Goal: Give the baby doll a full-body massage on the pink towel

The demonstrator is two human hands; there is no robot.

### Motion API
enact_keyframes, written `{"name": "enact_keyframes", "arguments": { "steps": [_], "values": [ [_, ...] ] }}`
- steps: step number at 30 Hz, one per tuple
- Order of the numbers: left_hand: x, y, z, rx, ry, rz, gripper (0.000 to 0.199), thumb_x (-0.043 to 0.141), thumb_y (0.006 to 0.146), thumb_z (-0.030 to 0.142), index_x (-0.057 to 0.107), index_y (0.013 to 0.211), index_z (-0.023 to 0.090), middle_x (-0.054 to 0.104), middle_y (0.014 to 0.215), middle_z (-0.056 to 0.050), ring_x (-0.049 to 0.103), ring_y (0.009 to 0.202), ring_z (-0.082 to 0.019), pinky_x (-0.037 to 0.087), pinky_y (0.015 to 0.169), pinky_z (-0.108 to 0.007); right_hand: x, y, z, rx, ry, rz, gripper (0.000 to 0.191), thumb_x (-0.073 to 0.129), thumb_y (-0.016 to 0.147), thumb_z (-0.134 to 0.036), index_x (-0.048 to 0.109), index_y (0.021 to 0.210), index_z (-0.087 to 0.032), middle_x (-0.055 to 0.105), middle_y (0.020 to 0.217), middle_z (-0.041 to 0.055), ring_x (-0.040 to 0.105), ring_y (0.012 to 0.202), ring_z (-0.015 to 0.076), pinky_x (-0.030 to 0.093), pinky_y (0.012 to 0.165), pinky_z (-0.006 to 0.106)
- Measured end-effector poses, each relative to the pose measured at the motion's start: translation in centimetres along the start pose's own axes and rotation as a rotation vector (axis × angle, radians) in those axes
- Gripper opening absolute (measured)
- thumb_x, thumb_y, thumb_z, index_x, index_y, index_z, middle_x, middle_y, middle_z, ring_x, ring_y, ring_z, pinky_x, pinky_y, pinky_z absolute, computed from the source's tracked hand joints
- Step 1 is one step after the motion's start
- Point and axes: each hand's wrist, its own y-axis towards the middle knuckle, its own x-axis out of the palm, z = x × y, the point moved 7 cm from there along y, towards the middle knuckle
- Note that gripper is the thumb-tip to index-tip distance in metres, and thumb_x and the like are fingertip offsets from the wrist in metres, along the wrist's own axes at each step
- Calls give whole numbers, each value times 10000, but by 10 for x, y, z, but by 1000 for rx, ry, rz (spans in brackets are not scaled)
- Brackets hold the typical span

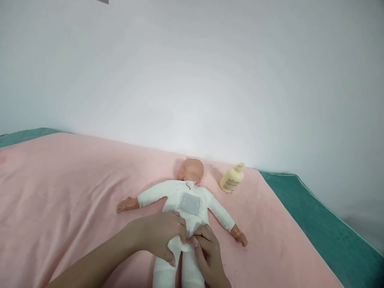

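A doll (175,200) with a white cloth body lies stretched out, arms spread, head away from me. Its torso carries a grey rectangular patch (191,204). My left hand (163,234) rests over the doll's lower torso, fingers bent and thumb held apart from them. Against the other side of the lower torso, my right hand (208,250) is closed, thumb pressed to curled fingers. The fingertips of both hands meet near the middle of the doll, just above its legs. Whatever the right fingers pinch there is hidden.
A pale yellow pump bottle (232,179) stands right of the doll's head. Beneath everything spreads a wrinkled pink sheet (75,192), with a green cover (324,216) showing at the right and far left. A white wall (192,80) rises behind.
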Motion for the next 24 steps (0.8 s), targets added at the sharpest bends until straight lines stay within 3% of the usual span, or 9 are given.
{"name": "enact_keyframes", "arguments": {
  "steps": [7,11,15,19,24],
  "values": [
    [1,1,-1,30,53,-17,343,801,653,272,674,969,229,682,953,-5,632,904,-224,475,807,-306,0,-1,4,31,3,15,271,438,951,-199,681,847,-258,609,805,30,557,778,187,431,680,328],
    [-11,-2,1,35,123,50,299,766,715,292,677,996,238,679,961,0,616,956,-235,461,797,-308,-7,-5,6,39,-41,70,264,424,955,-206,677,995,-272,590,910,47,549,883,202,451,749,347],
    [-14,-2,-1,69,93,99,327,794,668,327,685,963,236,684,937,6,624,925,-232,466,771,-301,-7,-3,10,88,-81,84,262,439,953,-213,681,1023,-285,580,982,54,540,967,217,453,825,370],
    [-4,1,-11,26,95,54,418,844,576,318,680,950,228,682,945,1,618,915,-235,467,775,-289,-2,3,13,144,-60,53,260,444,958,-219,691,985,-298,588,953,40,549,945,208,459,823,365],
    [-4,5,-13,10,84,15,326,776,682,361,678,964,231,683,961,-2,608,957,-227,454,818,-284,-1,2,14,170,-66,55,251,445,963,-239,690,982,-290,590,949,45,551,942,212,468,815,367]
  ]
}}
